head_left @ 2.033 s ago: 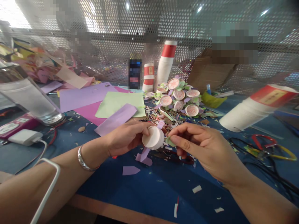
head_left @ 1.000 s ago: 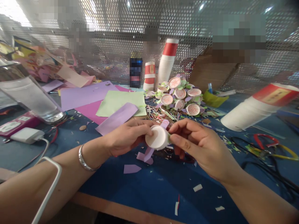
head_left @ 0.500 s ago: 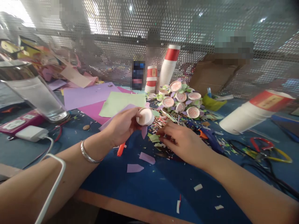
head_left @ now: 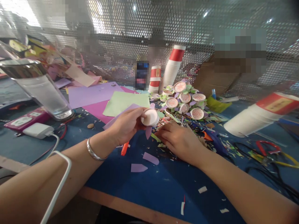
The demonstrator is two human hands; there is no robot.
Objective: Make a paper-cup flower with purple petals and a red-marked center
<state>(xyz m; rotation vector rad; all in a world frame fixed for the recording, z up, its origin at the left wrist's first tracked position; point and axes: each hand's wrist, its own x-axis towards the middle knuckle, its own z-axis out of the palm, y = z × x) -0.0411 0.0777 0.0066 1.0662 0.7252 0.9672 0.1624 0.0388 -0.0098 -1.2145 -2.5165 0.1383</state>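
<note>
My left hand (head_left: 125, 126) is closed round a small white paper cup bottom (head_left: 150, 117) with purple paper petals stuck to it, held above the blue table (head_left: 154, 183). My right hand (head_left: 177, 140) lies palm down on a heap of paper scraps (head_left: 163, 123) just right of the cup, its fingertips down in the scraps; what they touch is hidden. Behind the hands sits a pile of finished paper-cup flowers (head_left: 184, 101) with purple and green petals.
Purple, pink and green paper sheets (head_left: 126, 101) lie at the back left beside a glass (head_left: 44, 93). Stacks of red-and-white cups (head_left: 174, 67) stand at the back; another stack (head_left: 257, 115) lies at right. Scissors (head_left: 271, 149), cables, a white charger (head_left: 37, 130) and an orange pen (head_left: 124, 148) lie around.
My right hand let go of the cup and dropped onto the scrap heap. My left hand lifted the cup up and away a little; an orange pen now shows beneath it.
</note>
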